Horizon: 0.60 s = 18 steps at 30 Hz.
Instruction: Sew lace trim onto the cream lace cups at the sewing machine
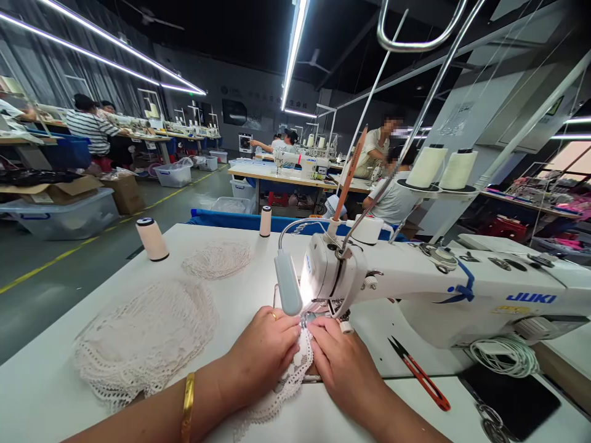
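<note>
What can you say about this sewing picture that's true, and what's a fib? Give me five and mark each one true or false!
1. The left hand and right hand both touch the lace at the machine. True.
2. The snips lie left of both hands. False: the snips lie to the right of the right hand.
3. The big pile of lace is closer to us than the small pile. True.
4. The bracelet is on the right arm. False: the bracelet is on the left arm.
5. The pencil is lying flat. False: the pencil points up, tilted, above the machine.
</note>
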### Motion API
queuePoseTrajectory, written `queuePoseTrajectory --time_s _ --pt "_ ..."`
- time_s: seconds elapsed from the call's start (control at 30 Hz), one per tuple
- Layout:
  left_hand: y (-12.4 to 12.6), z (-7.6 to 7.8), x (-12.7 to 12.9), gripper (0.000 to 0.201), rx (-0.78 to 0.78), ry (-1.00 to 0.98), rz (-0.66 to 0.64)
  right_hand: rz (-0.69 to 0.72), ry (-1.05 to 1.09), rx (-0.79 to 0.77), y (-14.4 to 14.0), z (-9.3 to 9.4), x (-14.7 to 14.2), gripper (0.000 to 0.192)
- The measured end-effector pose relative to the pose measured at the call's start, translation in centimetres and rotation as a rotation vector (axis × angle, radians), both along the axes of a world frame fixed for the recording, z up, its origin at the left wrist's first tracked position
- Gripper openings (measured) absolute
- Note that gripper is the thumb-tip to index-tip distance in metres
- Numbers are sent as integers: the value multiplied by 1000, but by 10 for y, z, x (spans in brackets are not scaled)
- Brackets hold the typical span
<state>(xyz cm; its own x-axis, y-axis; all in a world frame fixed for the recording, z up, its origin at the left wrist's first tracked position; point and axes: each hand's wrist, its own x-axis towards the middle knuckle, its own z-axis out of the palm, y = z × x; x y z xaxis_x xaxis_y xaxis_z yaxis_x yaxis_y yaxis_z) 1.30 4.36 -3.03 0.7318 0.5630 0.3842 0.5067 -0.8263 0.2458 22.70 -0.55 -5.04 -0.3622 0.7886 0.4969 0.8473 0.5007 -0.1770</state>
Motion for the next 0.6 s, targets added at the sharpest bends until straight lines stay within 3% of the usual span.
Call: queuePoseTrajectory --time_s 0.2,0.3,0.37,0.43,0.6 --pt "-11 5 -7 8 -75 -30 2 31 -25 -36 -5 7 7 27" --pt "-25 7 -10 24 -130 -55 -23 96 -6 -126 -8 10 12 22" --pt "-30 6 -10 21 -145 -45 -34 137 34 -193 -8 9 13 17" --pt "-30 3 -9 14 -104 -64 -43 151 65 -213 -6 6 12 9" --pt "-9 0 -4 20 -163 -159 17 93 233 -213 1 3 6 26"
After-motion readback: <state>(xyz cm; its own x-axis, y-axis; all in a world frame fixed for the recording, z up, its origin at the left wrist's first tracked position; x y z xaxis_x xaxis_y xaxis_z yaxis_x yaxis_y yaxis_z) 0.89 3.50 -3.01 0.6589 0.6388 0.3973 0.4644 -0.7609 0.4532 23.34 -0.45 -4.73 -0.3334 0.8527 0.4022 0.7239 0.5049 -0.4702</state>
